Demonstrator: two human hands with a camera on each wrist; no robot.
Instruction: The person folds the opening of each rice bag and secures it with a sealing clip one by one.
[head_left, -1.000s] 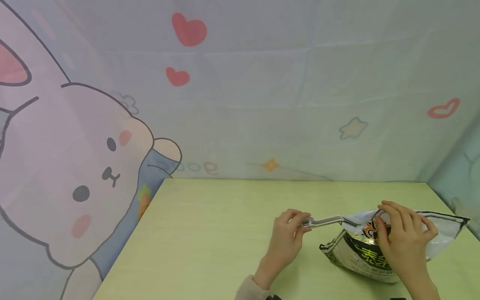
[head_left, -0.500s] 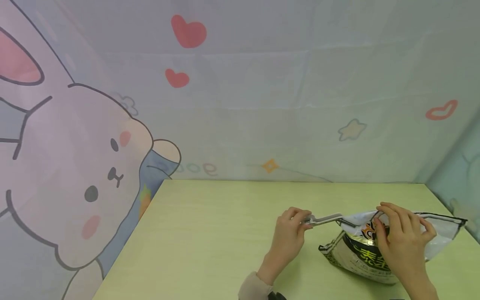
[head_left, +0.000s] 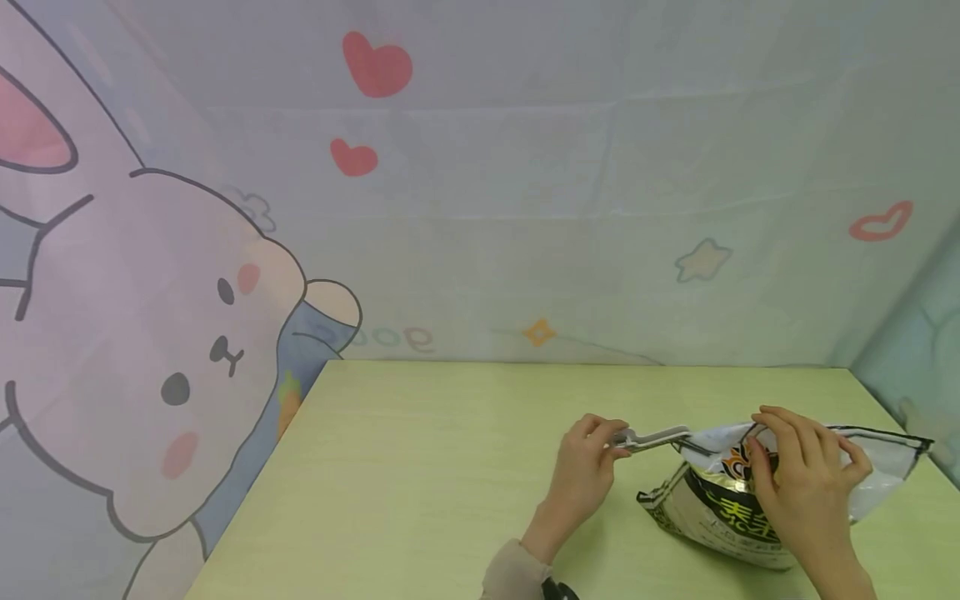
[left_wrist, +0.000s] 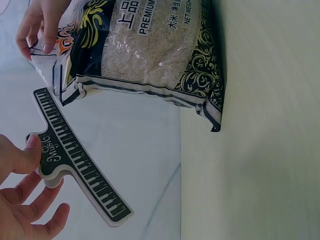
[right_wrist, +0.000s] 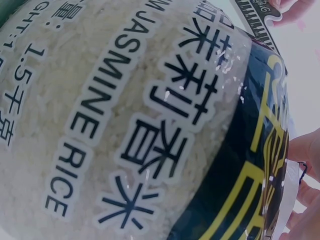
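Note:
A clear-fronted bag of jasmine rice (head_left: 738, 508) stands at the right of the table, its white top folded over. My right hand (head_left: 810, 483) grips that folded top, thumb in front and fingers behind. To the left of the bag, my left hand (head_left: 581, 475) pinches the handle of a long clip (head_left: 656, 438) between thumb and fingers. In the left wrist view the clip (left_wrist: 82, 155) shows a piano-key pattern and the word Music. Its tip is close beside the bag's top corner; whether they touch I cannot tell.
The pale yellow-green table (head_left: 420, 467) stretches to the left of the hands. Behind it hangs a printed cloth (head_left: 510, 208) with hearts, a star and a large rabbit.
My left hand and the clip have shifted very slightly to the right, toward the bag. My right hand keeps its hold on the bag's top, nearly still.

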